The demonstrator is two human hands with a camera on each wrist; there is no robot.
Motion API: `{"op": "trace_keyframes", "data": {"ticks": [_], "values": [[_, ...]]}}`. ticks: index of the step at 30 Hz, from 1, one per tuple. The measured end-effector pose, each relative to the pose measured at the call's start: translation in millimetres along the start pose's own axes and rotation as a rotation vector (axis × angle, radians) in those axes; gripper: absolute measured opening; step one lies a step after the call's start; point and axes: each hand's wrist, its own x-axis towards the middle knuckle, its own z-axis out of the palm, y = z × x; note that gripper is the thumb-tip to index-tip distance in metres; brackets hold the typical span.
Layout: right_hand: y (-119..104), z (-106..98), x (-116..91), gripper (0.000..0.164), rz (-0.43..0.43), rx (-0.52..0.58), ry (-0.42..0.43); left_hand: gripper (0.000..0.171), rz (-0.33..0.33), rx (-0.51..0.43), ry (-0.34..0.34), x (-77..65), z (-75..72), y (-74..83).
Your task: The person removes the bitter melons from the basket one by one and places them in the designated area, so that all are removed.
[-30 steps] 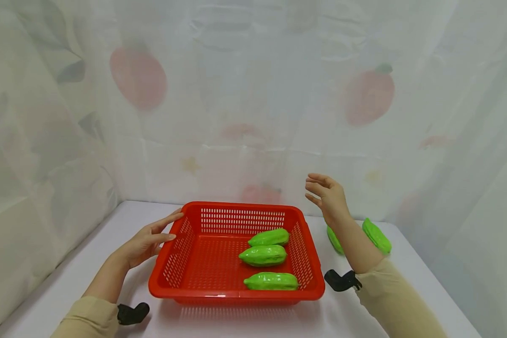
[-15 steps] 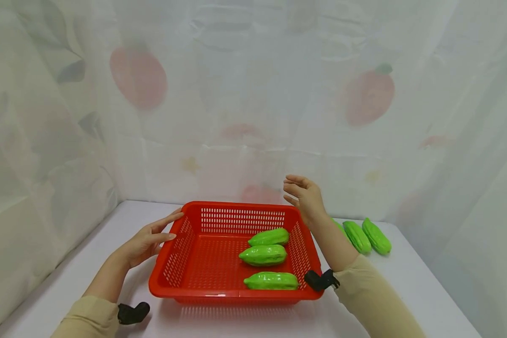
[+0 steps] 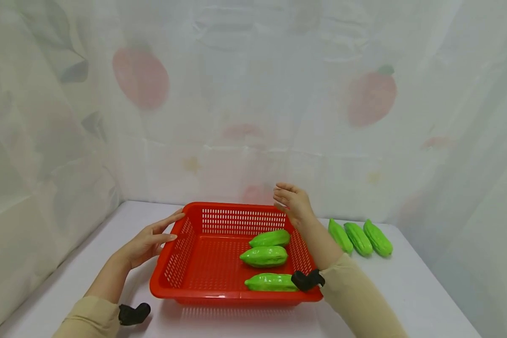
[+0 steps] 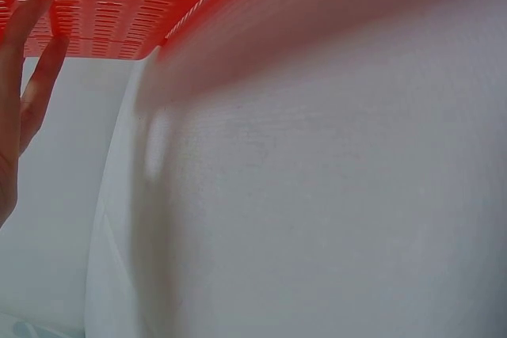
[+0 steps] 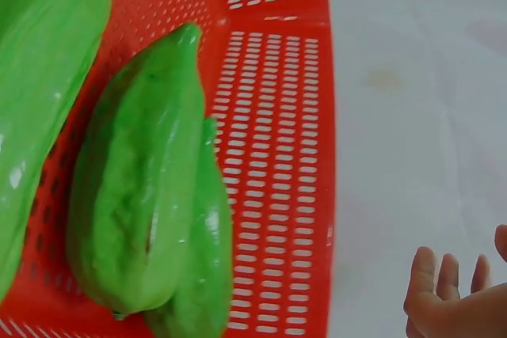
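My left hand [image 3: 149, 241] holds the left rim of a red perforated plastic basket [image 3: 224, 295], thumb and forefinger over the edge. In the left wrist view two more fingers [image 4: 46, 77] lie against its outer wall. Inside, at the right, lie three green ridged gourd-like vegetables [image 3: 264, 256] with pointed tips. The right hand [image 3: 295, 204] is raised above the basket's far right corner, its fingers loosely bent with nothing in them. In the right wrist view it shows beyond the basket wall, apart from the vegetables [image 5: 139, 180].
Three more green vegetables [image 3: 358, 238] lie side by side on the white tabletop [image 3: 405, 281], right of the basket. A pale fruit-printed curtain [image 3: 245, 94] hangs behind and at both sides. Black wrist devices [image 3: 134, 313] sit on both sleeves.
My right hand has moved left, from over the vegetables on the table to the basket's far right corner, uncovering all three. The left hand and the basket stay in place.
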Motion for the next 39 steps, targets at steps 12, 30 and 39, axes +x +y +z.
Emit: {"op": "trace_keyframes", "data": {"ticks": [12, 30, 39], "values": [[22.6, -3.3, 13.2, 0.039, 0.042, -0.272, -0.105, 0.065, -0.003, 0.003, 0.014, -0.7, 0.9, 1.4], [44.7, -14.8, 17.8, 0.031, -0.109, -0.747, -0.172, 0.065, 0.006, -0.005, 0.006, -0.1, -1.8, -3.0], [48.1, -19.6, 16.6, 0.036, -0.168, -0.883, -0.205, 0.065, 0.01, -0.017, -0.01, 1.0, -1.6, -4.3]]}}
